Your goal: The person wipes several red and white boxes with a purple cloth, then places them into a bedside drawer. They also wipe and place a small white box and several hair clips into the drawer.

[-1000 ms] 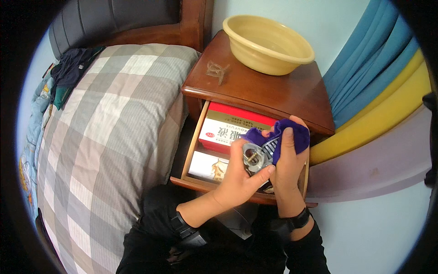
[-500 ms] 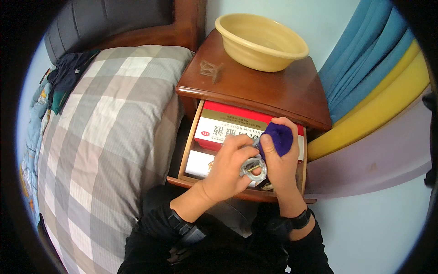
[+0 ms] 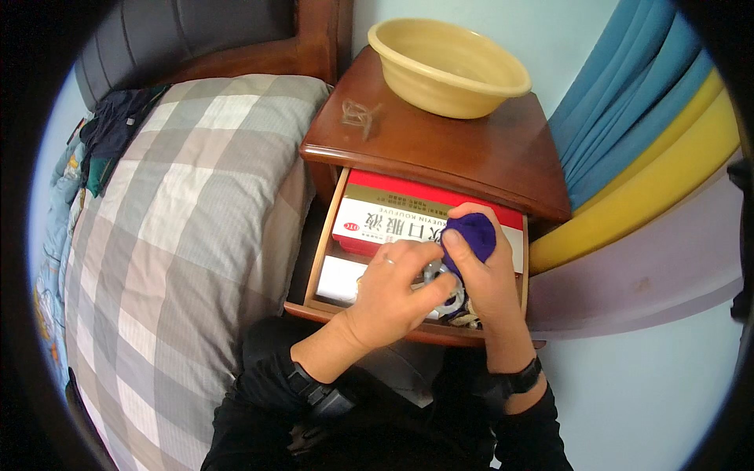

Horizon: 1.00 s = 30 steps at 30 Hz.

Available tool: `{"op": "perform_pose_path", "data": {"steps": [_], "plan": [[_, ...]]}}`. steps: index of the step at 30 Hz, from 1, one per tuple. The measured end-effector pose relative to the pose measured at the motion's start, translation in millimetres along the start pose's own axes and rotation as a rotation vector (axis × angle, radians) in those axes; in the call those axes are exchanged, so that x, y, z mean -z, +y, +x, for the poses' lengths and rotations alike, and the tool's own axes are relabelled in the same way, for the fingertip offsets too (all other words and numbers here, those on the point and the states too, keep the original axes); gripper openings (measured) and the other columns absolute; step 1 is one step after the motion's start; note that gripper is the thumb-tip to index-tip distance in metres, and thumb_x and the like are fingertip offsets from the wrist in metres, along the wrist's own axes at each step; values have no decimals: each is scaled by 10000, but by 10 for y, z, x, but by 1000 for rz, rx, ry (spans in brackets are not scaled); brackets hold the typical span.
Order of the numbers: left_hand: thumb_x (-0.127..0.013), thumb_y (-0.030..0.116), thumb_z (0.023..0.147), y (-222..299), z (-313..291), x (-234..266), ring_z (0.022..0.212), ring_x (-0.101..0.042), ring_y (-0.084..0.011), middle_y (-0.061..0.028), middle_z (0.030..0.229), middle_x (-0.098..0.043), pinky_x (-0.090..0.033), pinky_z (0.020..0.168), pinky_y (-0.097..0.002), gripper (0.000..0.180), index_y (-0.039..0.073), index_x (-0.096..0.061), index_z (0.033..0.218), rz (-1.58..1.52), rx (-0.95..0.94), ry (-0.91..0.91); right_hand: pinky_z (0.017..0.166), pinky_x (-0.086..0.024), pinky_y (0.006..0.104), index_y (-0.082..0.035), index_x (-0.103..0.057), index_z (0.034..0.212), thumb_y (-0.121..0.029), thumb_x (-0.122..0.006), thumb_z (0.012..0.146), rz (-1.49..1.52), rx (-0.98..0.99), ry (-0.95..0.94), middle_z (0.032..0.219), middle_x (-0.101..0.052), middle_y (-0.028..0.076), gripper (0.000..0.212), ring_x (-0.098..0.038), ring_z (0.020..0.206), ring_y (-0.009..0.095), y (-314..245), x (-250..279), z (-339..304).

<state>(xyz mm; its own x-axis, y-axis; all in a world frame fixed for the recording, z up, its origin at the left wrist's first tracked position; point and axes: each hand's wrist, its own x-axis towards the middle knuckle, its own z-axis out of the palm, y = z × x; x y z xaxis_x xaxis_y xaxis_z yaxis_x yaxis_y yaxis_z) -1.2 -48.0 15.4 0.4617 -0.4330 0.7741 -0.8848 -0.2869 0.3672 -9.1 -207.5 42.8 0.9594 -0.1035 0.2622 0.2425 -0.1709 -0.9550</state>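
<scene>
Over the open drawer (image 3: 326, 242), my right hand (image 3: 493, 284) is closed around a dark purple cloth pouch (image 3: 474, 235). My left hand (image 3: 391, 294), with a ring on one finger, is just left of the pouch. Its thumb and fingers pinch a clear, ring-shaped thing like a bangle (image 3: 451, 298). The left fingers cover part of this ring, and its upper end sits against the pouch. Below the hands, small pale items (image 3: 465, 319) lie in the drawer's front right corner, too small to name.
A red and white carton (image 3: 373, 222) and a smaller white box (image 3: 338, 279) lie in the drawer. On the brown nightstand (image 3: 471, 153) stand a yellow basin (image 3: 448, 82) and a small clear thing (image 3: 358, 118). A checked bed (image 3: 181, 212) is left; blue curtains (image 3: 620, 102) hang right.
The clear ring has moved slightly right and down, under the pouch, and the left fingers now cover more of it. The purple pouch has shifted a little left.
</scene>
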Motion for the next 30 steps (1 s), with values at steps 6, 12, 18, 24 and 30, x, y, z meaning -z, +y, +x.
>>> {"op": "perform_pose_path", "data": {"steps": [6,12,18,24,30], "plan": [[-717,10,694,32,-10,-58,962,-534,-321,-135,1095,-526,-451,830,-390,348,46,-582,1012,-236,172,70,726,-452,252,-50,-599,997,-184,-665,909,84,-33,240,864,-607,10,174,-548,773,104,140,7,-8],[-685,25,836,76,-11,-160,1058,-515,-161,-77,1159,-486,-417,951,-296,510,46,-446,1286,-705,584,121,679,-507,277,-56,-570,1027,-274,-575,966,578,-323,375,851,-624,75,227,-609,744,154,108,68,83],[-710,5,791,-54,-66,-174,1055,-532,-185,-96,1149,-510,-436,926,-300,448,5,-528,1201,-460,618,74,836,-486,341,-60,-538,1188,-257,-695,870,55,265,54,1058,-574,113,406,-584,940,230,-34,66,0],[-680,-69,696,-34,-106,-189,1080,-504,-391,-191,1191,-506,-445,917,-412,465,-24,-563,1144,-251,440,44,870,-442,391,-50,-547,1153,-36,-708,763,-447,372,-61,1048,-539,165,422,-536,983,337,-41,-204,-180],[-743,41,791,22,-55,-201,1094,-511,-197,-123,1313,-475,-460,933,-321,633,-4,-436,1342,-808,744,191,782,-475,317,-63,-587,1076,-12,-702,786,-311,340,151,959,-611,109,316,-613,853,227,36,-36,-81]]}}
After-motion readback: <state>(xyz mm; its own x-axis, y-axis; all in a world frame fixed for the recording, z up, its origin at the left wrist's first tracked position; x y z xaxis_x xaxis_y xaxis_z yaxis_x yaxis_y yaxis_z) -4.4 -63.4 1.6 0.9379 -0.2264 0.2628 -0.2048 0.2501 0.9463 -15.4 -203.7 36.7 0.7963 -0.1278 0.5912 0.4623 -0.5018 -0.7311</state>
